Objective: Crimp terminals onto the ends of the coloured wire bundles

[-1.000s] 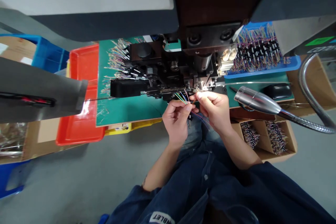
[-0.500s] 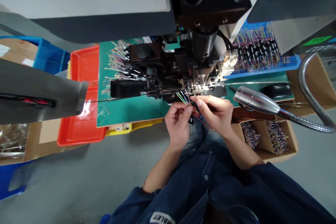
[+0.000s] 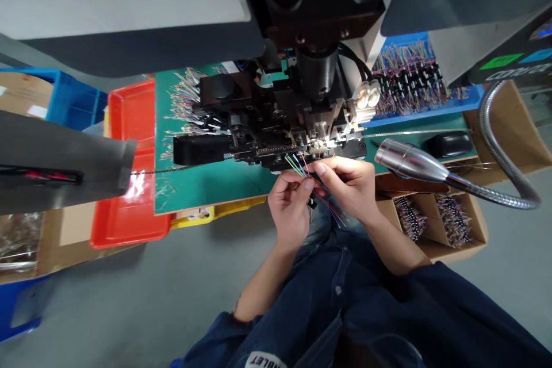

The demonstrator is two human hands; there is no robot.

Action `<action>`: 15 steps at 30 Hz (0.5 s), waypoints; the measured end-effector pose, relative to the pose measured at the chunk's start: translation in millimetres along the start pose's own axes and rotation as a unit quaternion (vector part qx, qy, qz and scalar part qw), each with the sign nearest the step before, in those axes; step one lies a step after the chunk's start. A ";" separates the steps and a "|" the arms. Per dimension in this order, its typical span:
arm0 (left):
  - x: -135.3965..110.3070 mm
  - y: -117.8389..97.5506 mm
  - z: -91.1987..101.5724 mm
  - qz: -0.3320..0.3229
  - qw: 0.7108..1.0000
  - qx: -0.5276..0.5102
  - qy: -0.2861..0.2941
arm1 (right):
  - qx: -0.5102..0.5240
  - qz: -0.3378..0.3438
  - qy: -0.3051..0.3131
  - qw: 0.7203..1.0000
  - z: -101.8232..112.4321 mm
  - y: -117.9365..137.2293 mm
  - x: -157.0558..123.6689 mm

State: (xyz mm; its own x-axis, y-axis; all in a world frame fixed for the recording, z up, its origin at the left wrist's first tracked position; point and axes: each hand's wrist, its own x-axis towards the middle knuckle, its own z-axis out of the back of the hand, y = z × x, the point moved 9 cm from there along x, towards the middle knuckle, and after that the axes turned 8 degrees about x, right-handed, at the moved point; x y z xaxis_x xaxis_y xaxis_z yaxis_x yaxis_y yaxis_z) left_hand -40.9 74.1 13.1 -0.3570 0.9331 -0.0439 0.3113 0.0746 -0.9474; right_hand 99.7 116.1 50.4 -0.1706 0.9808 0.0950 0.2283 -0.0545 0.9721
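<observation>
In the head view my left hand [image 3: 290,207] pinches a bundle of thin coloured wires [image 3: 296,167], their green, blue, white and pink ends fanned towards the machine. A small black connector [image 3: 312,203] hangs from the bundle below the fingers, with more wires trailing to the lower right. Beside it my right hand [image 3: 350,185] is closed, thumb against forefinger, on a single thin reddish wire [image 3: 319,156]. That wire points up at the lit work point of the black crimping machine [image 3: 321,141]. The exact spot where its end meets the machine is too small to make out.
Wire harnesses [image 3: 190,98] lie on the green board [image 3: 207,187] at left, others fill a blue tray [image 3: 431,109] and a cardboard box [image 3: 468,247] at right. A bendy lamp [image 3: 411,162] reaches in from the right. Red trays [image 3: 129,230] stand left.
The camera view has shifted slightly, so the machine appears further left. My right hand now has a reddish wire upright at the machine's work point; my left hand keeps its hold on the bundle.
</observation>
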 end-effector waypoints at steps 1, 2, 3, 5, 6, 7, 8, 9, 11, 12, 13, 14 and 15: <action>0.0 -0.3 -0.6 0.000 1.000 -0.001 0.003 | 0.007 -0.005 0.002 1.000 -0.3 -1.1 0.1; -0.1 -0.6 -1.2 -0.001 1.000 -0.004 0.005 | 0.014 -0.009 0.003 1.000 -0.6 -1.9 0.2; -0.2 -0.9 -1.7 -0.002 1.000 -0.009 0.007 | 0.021 -0.013 0.004 1.000 -0.8 -2.4 0.4; -0.5 -1.1 -2.2 -0.001 1.000 -0.016 0.008 | 0.032 -0.019 0.003 0.999 -1.1 -2.9 0.7; -0.6 -0.8 -2.1 0.001 1.000 -0.017 0.006 | 0.037 -0.023 0.004 0.999 -1.4 -3.2 1.0; -0.6 -0.3 -2.0 0.003 1.000 -0.017 0.004 | 0.043 -0.029 0.004 0.999 -1.8 -3.5 1.4; -0.4 0.4 -1.8 0.005 1.000 -0.015 0.001 | 0.050 -0.035 0.004 0.998 -2.1 -4.3 2.0; 0.0 1.3 -1.7 0.006 1.000 -0.012 -0.002 | 0.059 -0.045 0.004 0.997 -2.4 -5.8 2.6; 1.2 3.7 -1.6 0.009 1.000 -0.009 -0.006 | 0.087 -0.068 0.002 0.994 -2.5 -10.9 3.9; 2.1 5.4 -1.5 0.011 1.000 -0.010 -0.007 | 0.104 -0.082 0.001 0.991 -2.6 -14.6 4.6; 3.0 7.3 -1.3 0.014 1.000 -0.010 -0.008 | 0.121 -0.097 -0.001 0.988 -2.5 -18.9 5.1; 4.0 9.0 -1.0 0.016 1.000 -0.011 -0.009 | 0.135 -0.111 -0.002 0.985 -2.5 -23.3 5.6; 4.9 10.5 -0.5 0.017 1.000 -0.010 -0.010 | 0.147 -0.122 -0.005 0.981 -2.3 -27.4 6.0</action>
State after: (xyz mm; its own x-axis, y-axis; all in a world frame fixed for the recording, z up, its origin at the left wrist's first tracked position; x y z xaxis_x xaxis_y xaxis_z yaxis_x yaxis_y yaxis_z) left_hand -38.9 79.6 3.2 -0.3637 0.9279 -0.0826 0.3403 0.0498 -0.9390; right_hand 90.3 123.1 24.8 -0.2460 0.9595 -0.1371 0.4491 0.2382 0.8611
